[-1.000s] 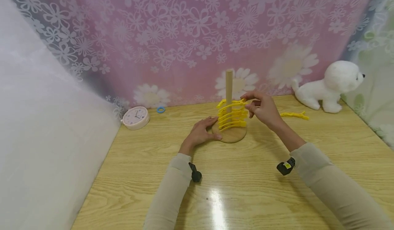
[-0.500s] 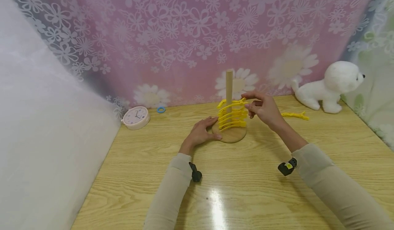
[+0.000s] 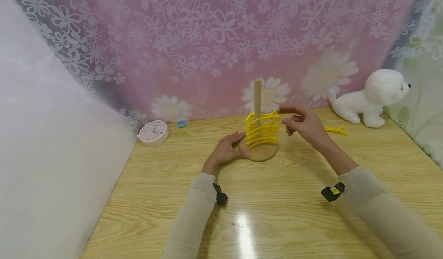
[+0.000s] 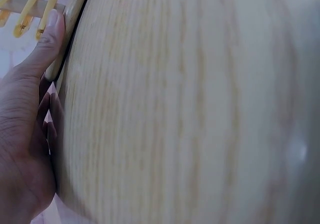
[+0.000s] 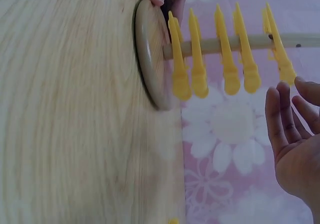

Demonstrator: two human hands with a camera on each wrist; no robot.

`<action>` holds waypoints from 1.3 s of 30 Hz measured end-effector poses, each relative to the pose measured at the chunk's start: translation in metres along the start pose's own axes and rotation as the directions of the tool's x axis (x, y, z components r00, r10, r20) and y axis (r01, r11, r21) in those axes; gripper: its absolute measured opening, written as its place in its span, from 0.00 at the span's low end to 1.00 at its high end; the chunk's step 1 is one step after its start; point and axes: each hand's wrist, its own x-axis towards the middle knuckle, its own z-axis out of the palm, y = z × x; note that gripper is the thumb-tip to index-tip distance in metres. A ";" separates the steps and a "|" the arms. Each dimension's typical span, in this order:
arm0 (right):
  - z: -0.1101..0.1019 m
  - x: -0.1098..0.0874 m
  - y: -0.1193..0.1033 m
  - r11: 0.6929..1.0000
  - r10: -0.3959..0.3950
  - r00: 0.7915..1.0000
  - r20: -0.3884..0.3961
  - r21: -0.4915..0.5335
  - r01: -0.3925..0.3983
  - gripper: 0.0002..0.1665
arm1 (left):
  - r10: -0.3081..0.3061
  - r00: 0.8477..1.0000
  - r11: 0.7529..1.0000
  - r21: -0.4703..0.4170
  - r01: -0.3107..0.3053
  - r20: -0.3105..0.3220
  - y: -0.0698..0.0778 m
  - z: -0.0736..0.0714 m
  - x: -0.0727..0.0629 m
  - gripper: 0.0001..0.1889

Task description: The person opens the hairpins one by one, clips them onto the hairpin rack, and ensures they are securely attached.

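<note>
In the head view, a wooden post [image 3: 257,93] stands upright on a round base [image 3: 262,153]. Several yellow alligator hair clips [image 3: 261,140] are clipped across the post, one above another. My left hand [image 3: 225,149] holds the base from its left, thumb over the rim; the left wrist view shows that thumb [image 4: 47,41] close to the lower clips. Just right of the top clip [image 5: 280,53] is my right hand [image 3: 304,128], its fingers loosely bent with nothing between them. Partly behind the right wrist lies another yellow clip [image 3: 337,130] on the table.
A pink clock [image 3: 153,132] and a blue ring [image 3: 181,124] are at the back left of the wooden table [image 3: 277,213]. A white plush dog [image 3: 367,99] sits at the back right. The floral curtain [image 3: 207,59] hangs behind.
My right hand has let go of the top clip and drawn back slightly to the right. The clip stays on the post. The left hand has kept its place on the base.
</note>
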 end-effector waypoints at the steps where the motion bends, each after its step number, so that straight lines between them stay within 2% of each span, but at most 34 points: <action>1: -0.004 -0.003 0.001 1.000 0.013 1.000 -0.006 -0.005 -0.013 0.25 | -0.001 1.000 1.000 -0.001 0.001 0.000 0.000 0.000 0.000 0.50; 12: -0.062 -0.034 0.035 0.988 0.132 0.987 -0.087 -0.068 -0.138 0.27 | 0.001 1.000 1.000 -0.031 -0.001 -0.001 -0.001 0.000 0.000 0.50; 18: -0.100 -0.046 0.058 0.972 0.191 0.973 -0.133 -0.109 -0.206 0.24 | 0.001 1.000 1.000 -0.031 -0.002 -0.004 -0.001 0.000 -0.001 0.50; 22: -0.118 -0.052 0.069 0.956 0.238 0.957 -0.163 -0.132 -0.261 0.22 | -0.002 1.000 1.000 -0.030 0.002 -0.007 -0.001 0.000 0.000 0.50; 27: -0.128 -0.057 0.080 0.934 0.276 0.940 -0.199 -0.175 -0.311 0.21 | -0.003 1.000 1.000 -0.018 0.003 -0.008 -0.002 0.001 -0.001 0.50; 33: -0.135 -0.058 0.093 0.914 0.352 0.914 -0.202 -0.138 -0.382 0.19 | 0.001 1.000 1.000 -0.019 -0.001 -0.015 -0.002 0.000 -0.001 0.50; 39: -0.142 -0.061 0.106 0.907 0.384 0.906 -0.176 -0.111 -0.406 0.23 | 0.009 1.000 1.000 -0.023 -0.009 -0.008 0.002 -0.001 -0.002 0.49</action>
